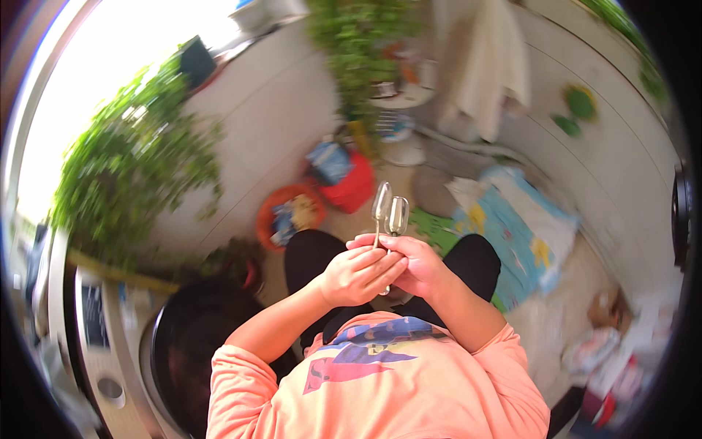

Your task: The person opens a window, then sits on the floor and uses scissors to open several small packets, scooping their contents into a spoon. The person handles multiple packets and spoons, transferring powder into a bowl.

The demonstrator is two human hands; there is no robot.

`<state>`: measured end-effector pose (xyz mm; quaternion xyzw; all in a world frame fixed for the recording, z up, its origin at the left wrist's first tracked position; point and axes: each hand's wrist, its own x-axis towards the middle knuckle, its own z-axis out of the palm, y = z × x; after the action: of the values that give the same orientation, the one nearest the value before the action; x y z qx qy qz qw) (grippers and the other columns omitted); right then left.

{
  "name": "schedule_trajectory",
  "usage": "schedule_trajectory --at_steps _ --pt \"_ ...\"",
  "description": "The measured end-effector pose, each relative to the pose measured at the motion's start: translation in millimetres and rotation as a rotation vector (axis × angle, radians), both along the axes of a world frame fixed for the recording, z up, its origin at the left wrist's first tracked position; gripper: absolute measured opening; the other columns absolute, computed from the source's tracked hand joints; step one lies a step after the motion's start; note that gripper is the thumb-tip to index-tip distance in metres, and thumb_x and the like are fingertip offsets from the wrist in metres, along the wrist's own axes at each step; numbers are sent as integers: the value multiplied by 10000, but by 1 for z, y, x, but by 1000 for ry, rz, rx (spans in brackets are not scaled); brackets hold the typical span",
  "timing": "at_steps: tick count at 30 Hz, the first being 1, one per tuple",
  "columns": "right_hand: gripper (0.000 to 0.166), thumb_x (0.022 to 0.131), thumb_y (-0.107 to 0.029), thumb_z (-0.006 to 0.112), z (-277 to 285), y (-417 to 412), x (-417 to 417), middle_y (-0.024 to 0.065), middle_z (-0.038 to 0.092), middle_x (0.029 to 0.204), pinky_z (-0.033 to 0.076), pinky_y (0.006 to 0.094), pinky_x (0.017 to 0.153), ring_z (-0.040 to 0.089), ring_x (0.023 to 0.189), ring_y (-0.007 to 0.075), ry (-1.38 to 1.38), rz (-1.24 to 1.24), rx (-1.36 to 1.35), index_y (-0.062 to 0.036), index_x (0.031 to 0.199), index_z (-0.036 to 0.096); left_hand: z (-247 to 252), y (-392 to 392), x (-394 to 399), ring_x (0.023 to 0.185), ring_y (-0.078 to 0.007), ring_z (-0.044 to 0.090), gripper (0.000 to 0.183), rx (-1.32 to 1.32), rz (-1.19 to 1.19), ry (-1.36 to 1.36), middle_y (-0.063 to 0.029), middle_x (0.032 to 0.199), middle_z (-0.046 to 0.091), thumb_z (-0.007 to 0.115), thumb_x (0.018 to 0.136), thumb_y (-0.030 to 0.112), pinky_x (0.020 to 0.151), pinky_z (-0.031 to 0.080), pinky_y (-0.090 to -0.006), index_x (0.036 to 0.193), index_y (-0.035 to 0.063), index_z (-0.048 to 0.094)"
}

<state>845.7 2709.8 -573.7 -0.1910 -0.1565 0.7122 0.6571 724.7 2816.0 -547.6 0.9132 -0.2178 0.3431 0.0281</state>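
My left hand (359,274) and my right hand (419,266) are together above my lap, with the fingers overlapping. Two metal utensils that look like spoons rise from between them, side by side. The spoon on the left (382,201) stands a little higher, its thin handle running down into my left hand. The spoon on the right (397,215) has its shiny bowl just above the fingertips of my right hand. A rounded metal handle end (385,291) shows below the hands. The overlap hides most of the handles and which fingers grip each one.
An orange basin (266,217) with cloth-like items and a red container (354,186) stand beyond my knees. Right of them, a blue patterned cloth (507,241) lies over a green mat (430,225). A front-loading washing machine (107,329) is at left. Leafy plants (137,159) hang by the window.
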Motion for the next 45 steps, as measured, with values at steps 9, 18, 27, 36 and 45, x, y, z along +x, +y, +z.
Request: schedule_trajectory --at_steps 9,18,27,36,45 --pt "205 1007 -234 415 -38 -82 4 114 636 1014 512 324 780 609 912 197 42 -863 -249 -66 983 531 -56 -35 58 969 -269 630 358 -175 -466 194 -167 1209 587 618 678 50 786 534 -333 1032 26 670" --pt "196 989 -278 472 -13 -217 10 -37 426 677 320 217 496 355 522 53 -248 -1545 -307 -86 970 510 -70 -27 88 895 -292 628 260 -296 -411 417 -134 1134 623 621 688 -23 767 522 -370 935 37 673" --pt "212 981 -189 460 -22 -313 30 -23 474 734 352 234 536 406 579 69 -322 -1632 -510 -27 1096 533 -76 -33 165 963 -335 607 260 11 -138 882 -138 1045 646 652 797 190 827 493 -406 1019 55 654" --pt "272 977 -214 466 -83 -307 64 2 494 720 390 237 523 448 559 79 -243 -1486 -648 -10 1143 535 -229 -51 267 953 -297 648 223 353 206 1224 -125 1017 671 607 826 221 780 524 -409 993 97 687" --pt "203 984 -246 475 -81 -272 105 -25 452 670 328 213 441 397 486 47 -367 -1368 -904 -66 1065 521 -236 42 291 935 -346 635 313 54 55 1238 -156 1018 668 615 829 296 813 508 -433 1074 106 656"
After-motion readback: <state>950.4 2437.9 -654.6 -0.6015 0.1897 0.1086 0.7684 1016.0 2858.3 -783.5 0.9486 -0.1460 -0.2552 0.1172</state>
